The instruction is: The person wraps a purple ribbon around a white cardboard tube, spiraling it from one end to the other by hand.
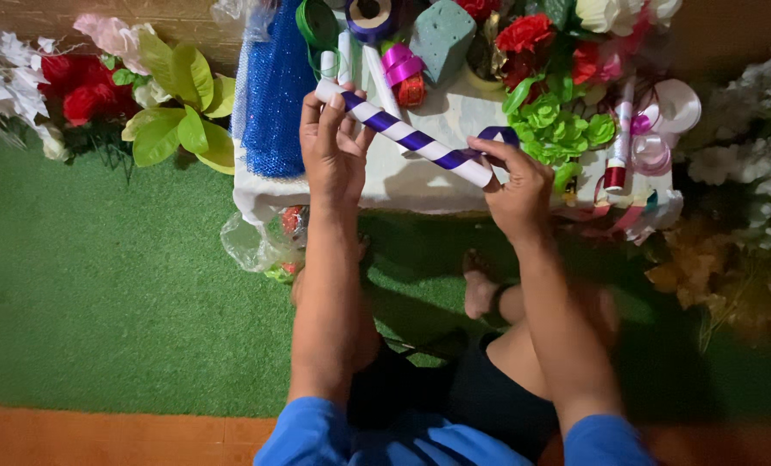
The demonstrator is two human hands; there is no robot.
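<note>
A white tube (407, 135) wound with a spiral of purple ribbon slants from upper left to lower right over a low white table (420, 185). My left hand (334, 147) grips the tube's upper left end. At the lower right end, my right hand (517, 181) pinches the tube and the loose purple ribbon (496, 133), which loops up from the fingers. Both forearms reach out from blue sleeves above my crossed legs.
The table holds a blue mesh roll (273, 86), white tubes (344, 53), a purple ribbon spool (370, 15), a green foam block (442, 36), red and green artificial flowers (548, 112) and pink ribbon (662, 129). More artificial flowers (101, 86) lie on green turf (101, 285).
</note>
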